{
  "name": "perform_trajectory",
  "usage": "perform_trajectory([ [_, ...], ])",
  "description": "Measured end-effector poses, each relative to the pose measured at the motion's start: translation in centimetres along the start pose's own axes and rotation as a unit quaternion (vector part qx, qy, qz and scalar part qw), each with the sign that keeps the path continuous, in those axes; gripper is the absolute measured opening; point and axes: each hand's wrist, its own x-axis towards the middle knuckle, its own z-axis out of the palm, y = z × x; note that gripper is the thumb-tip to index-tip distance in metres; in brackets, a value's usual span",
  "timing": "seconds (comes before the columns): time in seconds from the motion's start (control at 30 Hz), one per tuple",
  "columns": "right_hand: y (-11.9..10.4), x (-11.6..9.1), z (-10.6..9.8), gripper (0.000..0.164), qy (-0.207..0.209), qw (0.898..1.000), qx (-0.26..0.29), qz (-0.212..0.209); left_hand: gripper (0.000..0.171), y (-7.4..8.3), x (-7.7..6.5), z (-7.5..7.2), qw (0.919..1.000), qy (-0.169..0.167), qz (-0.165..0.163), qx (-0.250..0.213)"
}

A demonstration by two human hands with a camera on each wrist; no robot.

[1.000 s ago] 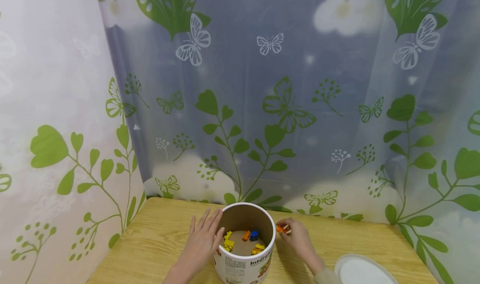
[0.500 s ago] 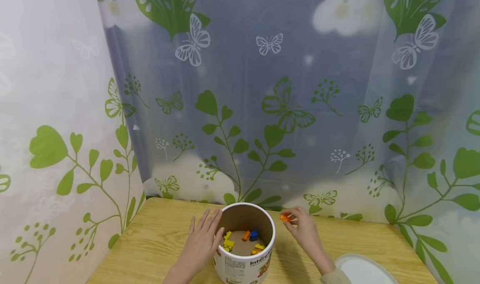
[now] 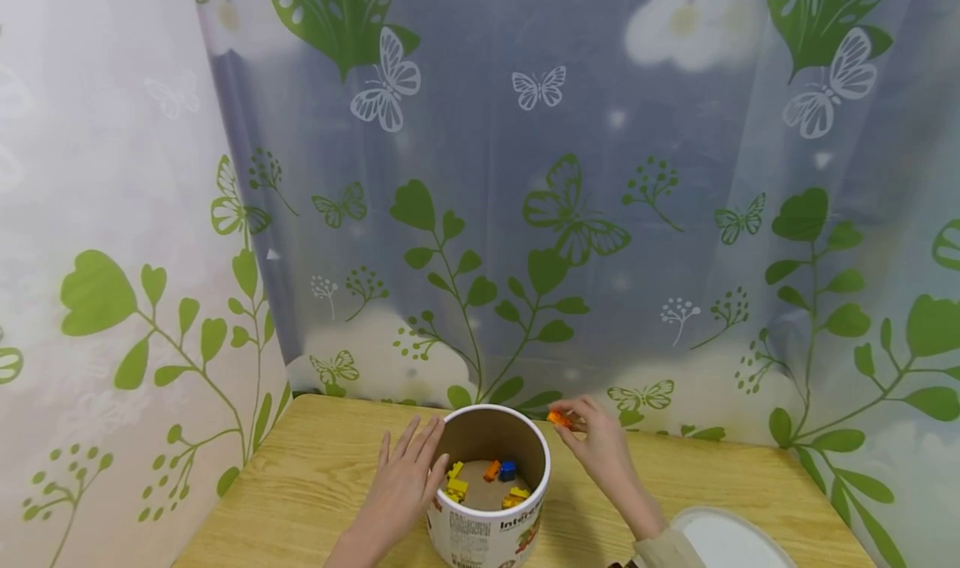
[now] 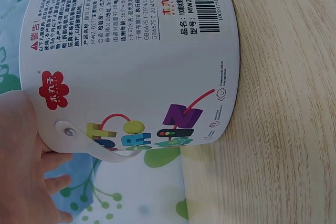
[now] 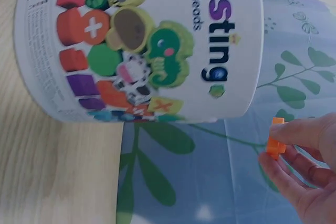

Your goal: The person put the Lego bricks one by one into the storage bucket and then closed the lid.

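Observation:
A white cylindrical tub (image 3: pixel 480 543) with printed pictures stands on the table, its top uncovered. My left hand (image 3: pixel 401 489) rests against its left rim with the fingers straight; a white carry strap (image 4: pixel 100 150) hangs beside that hand in the left wrist view. Between thumb and fingers, my right hand (image 3: pixel 600 451) pinches a small orange block (image 3: pixel 558 418) just right of the tub's rim, at about rim height. On the tub's floor lie yellow blocks (image 3: pixel 457 490), an orange block (image 3: pixel 492 470), a blue block (image 3: pixel 507 470) and a yellow-orange piece (image 3: pixel 516 498).
A round white lid (image 3: pixel 727 543) lies on the wooden table (image 3: pixel 322 443) at the front right, near my right sleeve (image 3: pixel 667 549). Behind the table hangs a curtain (image 3: pixel 480 218) patterned with leaves and butterflies.
My right hand has risen from beside the tub with the orange block, first shifting slightly right, then back left toward the rim. The left hand and the tub stay put.

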Motion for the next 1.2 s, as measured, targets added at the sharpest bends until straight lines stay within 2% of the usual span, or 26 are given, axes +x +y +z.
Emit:
perform_trajectory([
  [0.4, -2.7, 1.5, 1.6, 0.028, -0.023, 0.998, 0.046, -0.021, 0.056, 0.1, 0.1, -0.3, 1.0000, -0.006, -0.002, -0.003],
  [0.63, -4.1, 1.9, 2.9, 0.025, -0.059, 0.996, 0.053, -0.031, 0.056, 0.2, 0.0, -0.3, 1.0000, -0.004, -0.001, 0.001],
  [0.87, -4.5, 1.7, 4.5, 0.023, -0.094, 0.993, 0.047, -0.047, 0.055, 0.2, 0.0, -0.4, 1.0000, 0.000, 0.005, 0.008],
  [1.2, -4.4, 1.1, 5.8, 0.021, -0.126, 0.989, 0.037, -0.064, 0.055, 0.1, -0.1, -0.3, 1.0000, 0.000, 0.004, 0.007],
])
